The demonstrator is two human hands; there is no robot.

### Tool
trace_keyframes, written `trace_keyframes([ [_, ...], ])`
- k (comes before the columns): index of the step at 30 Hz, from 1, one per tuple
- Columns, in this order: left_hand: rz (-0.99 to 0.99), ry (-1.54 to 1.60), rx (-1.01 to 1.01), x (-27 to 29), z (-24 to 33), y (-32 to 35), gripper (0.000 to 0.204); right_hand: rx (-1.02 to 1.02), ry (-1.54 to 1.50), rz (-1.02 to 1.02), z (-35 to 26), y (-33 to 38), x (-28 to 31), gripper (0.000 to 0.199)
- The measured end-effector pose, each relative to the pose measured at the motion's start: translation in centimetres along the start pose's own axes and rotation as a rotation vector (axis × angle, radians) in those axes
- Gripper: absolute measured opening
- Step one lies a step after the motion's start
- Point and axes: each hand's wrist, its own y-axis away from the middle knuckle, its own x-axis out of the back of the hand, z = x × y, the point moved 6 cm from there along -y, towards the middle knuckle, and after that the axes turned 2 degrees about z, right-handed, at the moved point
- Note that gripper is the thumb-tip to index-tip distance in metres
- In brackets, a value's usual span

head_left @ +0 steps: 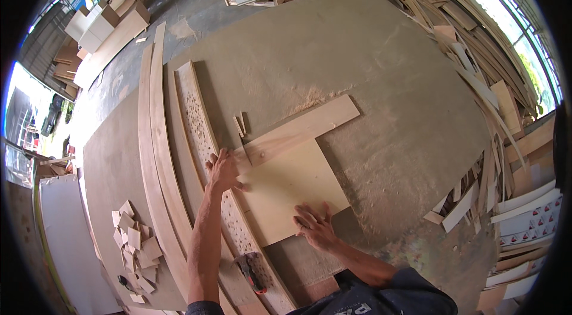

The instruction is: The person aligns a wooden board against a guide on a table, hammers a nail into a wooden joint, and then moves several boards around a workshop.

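A cream, nearly square panel point(289, 187) lies flat on the large worktable. Against its far edge sits a pale wooden plank point(322, 121), which sticks out past the panel on the right. My left hand point(223, 171) rests at the panel's far left corner, fingers spread over a long board full of holes point(199, 118) and the thumb on the panel. Near the panel's closest edge, my right hand point(314, 228) lies on its surface with fingers apart. A hammer with a red and black handle point(255, 279) rests on the holed board, close to my left forearm.
Two long planks point(156, 136) run along the left of the tabletop point(333, 35). Small wood offcuts point(137, 243) are heaped at lower left. Thin sticks point(241, 124) and sawdust point(313, 97) lie beyond the panel. Stacked timber scraps point(471, 70) line the right side.
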Motion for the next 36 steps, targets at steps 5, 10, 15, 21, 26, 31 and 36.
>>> trace_keyframes([
  [5, -0.062, -0.001, 0.053, -0.7, -1.9, -1.7, 0.121, 0.009, -0.011, 0.040, 0.4, -1.6, -0.5, 0.045],
  [10, -0.135, 0.029, 0.058, -0.1, 0.2, -1.5, 0.071, -0.030, 0.002, -0.019, 0.6, -0.2, -0.6, 0.049],
  [15, -0.166, -0.051, -0.001, -1.8, 0.2, 3.7, 0.069, 0.022, 0.076, -0.024, -1.4, 4.0, -0.1, 0.052],
  [21, 0.072, 0.029, 0.009, -1.3, 4.7, 9.5, 0.062, 0.040, 0.062, -0.034, -2.5, 10.2, 2.2, 0.047],
  [26, 0.265, 0.244, 0.061, 2.5, 4.7, 12.1, 0.026, 0.060, -0.053, -0.115, -3.2, 8.3, 4.8, 0.044],
  [31, 0.620, 0.875, 0.337, 5.2, -4.7, 19.2, 0.016, 0.123, -0.146, -0.078, 3.0, -0.9, 5.4, 0.038],
  [36, 1.420, 1.097, 0.872, 8.9, -18.7, 32.9, 0.050, 0.001, -0.155, 0.172, 12.2, -12.2, 6.3, 0.036],
])
